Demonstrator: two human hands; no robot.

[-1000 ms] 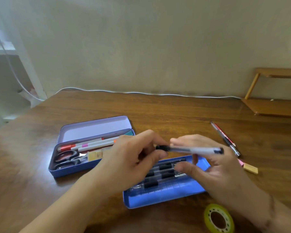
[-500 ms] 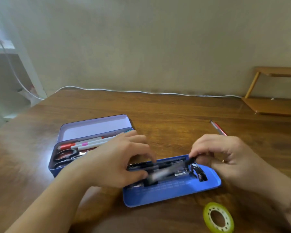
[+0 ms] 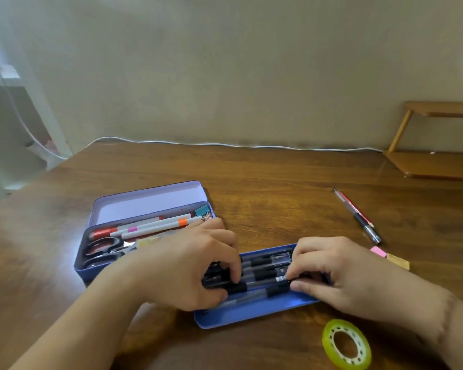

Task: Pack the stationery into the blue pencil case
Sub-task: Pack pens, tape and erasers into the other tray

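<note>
The blue pencil case (image 3: 91, 268) lies open at the left with its pale lid (image 3: 145, 201) tipped back. Inside are black scissors (image 3: 102, 251), white markers (image 3: 155, 227), a teal binder clip (image 3: 201, 210) and a yellow eraser. In front of me a blue tray (image 3: 251, 313) holds several clear pens with black grips (image 3: 265, 273). My left hand (image 3: 182, 268) presses on the pens' left ends. My right hand (image 3: 342, 271) pinches the right end of one pen in the tray.
Two pens (image 3: 358, 216) lie on the wooden table at the right, with pink and tan sticky-note pads (image 3: 390, 257) near them. A yellow-green tape roll (image 3: 346, 344) sits at the front right. A wooden rack (image 3: 439, 145) and a white cable (image 3: 225, 144) are at the back.
The clear pen that both hands held above the tray has come down into the tray among the other pens. Both hands have lowered onto the pens.
</note>
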